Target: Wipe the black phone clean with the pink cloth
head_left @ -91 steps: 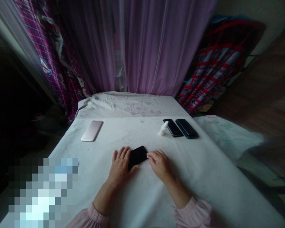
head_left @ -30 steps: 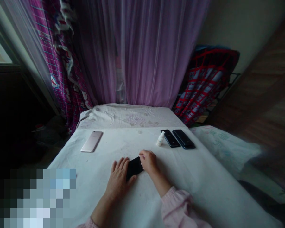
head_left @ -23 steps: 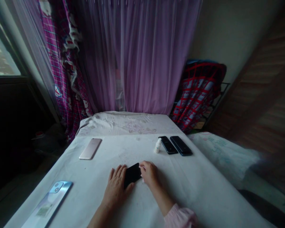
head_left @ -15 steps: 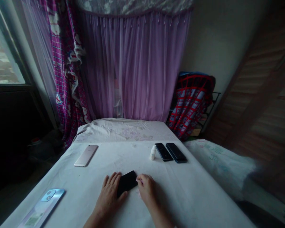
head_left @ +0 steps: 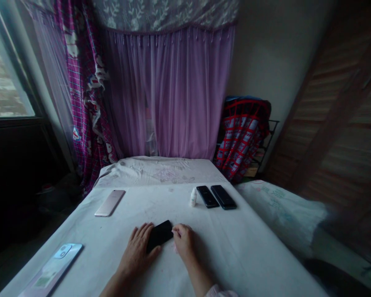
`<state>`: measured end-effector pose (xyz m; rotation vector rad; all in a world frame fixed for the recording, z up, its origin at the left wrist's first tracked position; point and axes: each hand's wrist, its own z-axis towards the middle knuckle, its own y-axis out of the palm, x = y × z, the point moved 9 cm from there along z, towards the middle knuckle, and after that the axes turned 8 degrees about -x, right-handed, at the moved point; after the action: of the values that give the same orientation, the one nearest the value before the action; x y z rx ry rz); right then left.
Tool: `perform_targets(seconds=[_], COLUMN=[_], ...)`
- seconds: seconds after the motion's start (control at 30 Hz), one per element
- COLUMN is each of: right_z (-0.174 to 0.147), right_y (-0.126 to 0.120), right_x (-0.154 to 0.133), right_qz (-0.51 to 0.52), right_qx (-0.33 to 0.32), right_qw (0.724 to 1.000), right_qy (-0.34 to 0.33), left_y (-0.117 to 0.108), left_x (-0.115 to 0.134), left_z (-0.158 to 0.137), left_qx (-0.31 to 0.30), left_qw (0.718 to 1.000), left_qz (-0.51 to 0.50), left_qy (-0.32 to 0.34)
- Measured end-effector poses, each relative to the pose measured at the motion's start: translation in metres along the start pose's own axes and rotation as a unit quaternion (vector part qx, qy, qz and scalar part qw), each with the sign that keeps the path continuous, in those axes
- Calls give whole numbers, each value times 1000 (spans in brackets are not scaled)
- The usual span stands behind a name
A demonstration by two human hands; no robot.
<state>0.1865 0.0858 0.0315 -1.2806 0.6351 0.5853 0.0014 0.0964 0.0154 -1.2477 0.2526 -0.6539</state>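
A black smartphone [head_left: 160, 236] lies on the white table cover, tilted so that its far end points right. My left hand [head_left: 138, 247] holds it at its left end, with the thumb along the near edge and the fingers by the far edge. At the phone's right end, my right hand [head_left: 183, 240] is closed in a pinch. A bit of pale pink material [head_left: 174, 247] shows beneath those fingers; what it is exactly is too small to tell. Beyond the right hand, a small white bottle [head_left: 193, 198] stands upright.
Two dark phones [head_left: 207, 196] lie side by side right of the bottle. A pinkish phone [head_left: 110, 203] rests face down at the far left, and a light-blue phone [head_left: 54, 270] lies nearer me. A purple curtain [head_left: 188, 90] hangs behind the covered table [head_left: 235, 251].
The view has shifted slightly, so most things sit a little further left. Both hands keep much the same hold at the black smartphone.
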Motion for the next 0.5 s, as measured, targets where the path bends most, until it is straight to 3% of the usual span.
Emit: perform_targets(seconds=[0.5], right_z=[2], right_y=[1], right_x=[4], right_qz=[-8], right_qx=[5], right_qw=[999], right_qy=[31], left_y=[2], left_x=[3], left_z=[0], left_qx=[-2], left_qw=[1000], left_qz=[5], left_qy=[20])
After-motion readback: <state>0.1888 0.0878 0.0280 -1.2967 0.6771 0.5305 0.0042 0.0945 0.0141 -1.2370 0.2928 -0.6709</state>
